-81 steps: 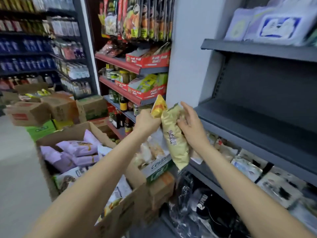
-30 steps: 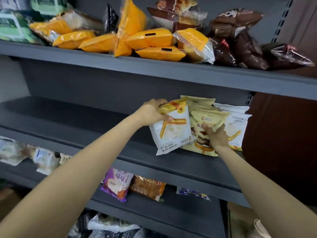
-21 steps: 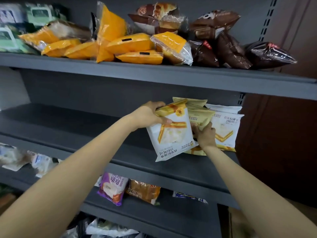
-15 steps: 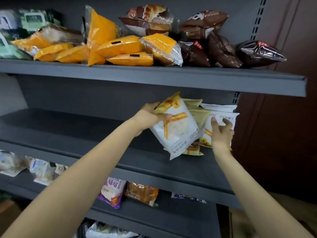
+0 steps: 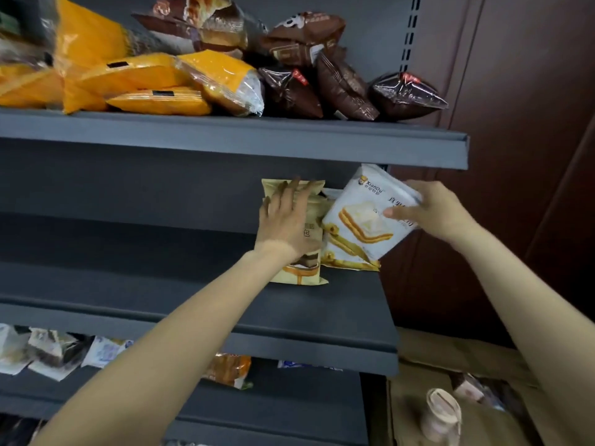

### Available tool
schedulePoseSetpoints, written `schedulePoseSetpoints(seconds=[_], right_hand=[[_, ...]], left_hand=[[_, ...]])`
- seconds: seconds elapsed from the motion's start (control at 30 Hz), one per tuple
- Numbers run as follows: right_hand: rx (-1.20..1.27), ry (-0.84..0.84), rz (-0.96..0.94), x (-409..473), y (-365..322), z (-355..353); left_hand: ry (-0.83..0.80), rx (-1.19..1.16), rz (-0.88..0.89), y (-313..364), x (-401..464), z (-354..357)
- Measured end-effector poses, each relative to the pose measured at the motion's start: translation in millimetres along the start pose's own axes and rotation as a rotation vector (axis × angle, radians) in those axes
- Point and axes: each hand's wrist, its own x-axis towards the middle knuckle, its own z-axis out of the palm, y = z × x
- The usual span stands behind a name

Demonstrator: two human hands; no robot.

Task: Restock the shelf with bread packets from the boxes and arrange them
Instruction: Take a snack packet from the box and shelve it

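Setting: grey metal shelf (image 5: 322, 304) unit against a dark brown wall, seen from below the upper tier; the middle shelf is the landmark.
Left hand (image 5: 289, 220): fingers straight and spread, palm pressing the front of the beige packets (image 5: 297, 272) that stand at the right end of the shelf; it grasps nothing.
Right hand (image 5: 434, 214): its grip is closed on the white packet (image 5: 360, 220), thumb on the face, fingers behind; the packet is tilted and raised above the shelf, just right of the beige ones.
Row: another white packet (image 5: 341, 255) stands on the shelf under the held one, touching the beige packets.
Step in hand: likely seating the white packet upright into the row.
Doing it well: keep the beige packets braced so they do not topple, turn the packet upright, lower its base to the shelf, face forward.
In the way: the upper shelf's lip hangs close above the packet; the shelf's right edge is near, so a slip could drop it.
Above the shelf: orange packets (image 5: 154, 82) and brown packets (image 5: 341, 85), piled loosely.
Below the shelf: more packets, blurred; a cardboard box (image 5: 450, 365) at the lower right.
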Motion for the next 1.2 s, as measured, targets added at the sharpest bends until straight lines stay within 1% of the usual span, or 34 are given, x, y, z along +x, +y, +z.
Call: schedulePoseSetpoints(seconds=[0.1, 0.17, 0.23, 0.33, 0.4, 0.47, 0.5, 0.6, 0.67, 0.73, 0.8, 0.87, 0.97, 1.03, 1.1, 1.2], right_hand=[[-0.219, -0.105, -0.063, 17.5, -11.3, -12.8], [-0.347, -0.154, -0.097, 29.0, -13.8, -11.8], [-0.446, -0.212, -0.081, 37.5, -12.2, -4.3], [-0.489, -0.269, -0.017, 39.2, -10.7, 14.3], [-0.542, -0.244, -0.011, 40.2, -3.1, 36.5], [-0.697, -0.136, -0.034, 37.2, 11.6, 65.5], [-0.711, -0.083, -0.036, 33.2, 19.3, 80.2], [-0.631, 0.109, -0.073, 18.8, 37.1, 113.2], [-0.617, 0.228, -0.127, 14.6, 41.3, 119.4], [-0.591, 0.247, -0.152, 10.9, 32.5, 115.6], [-0.499, 0.207, -0.205, 6.8, 15.1, 112.2], [-0.381, 0.168, -0.273, 3.5, -5.3, 112.0], [-0.219, 0.061, -0.314, 1.1, -47.6, 121.5], [-0.142, -0.033, -0.302, 0.6, -80.8, 137.6], [-0.086, -0.102, -0.328, -1.6, -114.0, 162.3], [-0.028, -0.221, -0.404, -10.6, -167.0, 208.9]], left_hand=[[-0.152, 0.254, 0.102, -9.8, 3.5, 12.6], [-0.193, 0.377, 0.123, -16.4, 5.5, 21.0], [-0.212, 0.423, 0.121, -21.0, 7.0, 25.8], [-0.197, 0.356, 0.126, -24.2, 8.9, 30.2], [-0.182, 0.328, 0.134, -25.2, 8.9, 31.5], [-0.178, 0.322, 0.132, -26.4, 8.0, 32.0], [-0.177, 0.321, 0.125, -27.2, 7.4, 32.8], [-0.157, 0.326, 0.119, -29.9, 6.8, 35.1], [-0.16, 0.312, 0.128, -30.4, 5.1, 34.2], [-0.165, 0.264, 0.139, -29.9, 2.1, 29.4], [-0.13, 0.162, 0.135, -30.7, 0.0, 22.6], [-0.058, 0.074, 0.121, -33.6, -1.4, 13.1], [0.005, 0.048, 0.068, -47.2, -7.8, -7.5], [0.028, 0.028, 0.006, -68.3, -19.9, -24.7], [0.05, 0.049, -0.065, -99.5, -38.8, -43.3], [0.05, 0.06, -0.267, -158.1, -76.6, -78.0]])
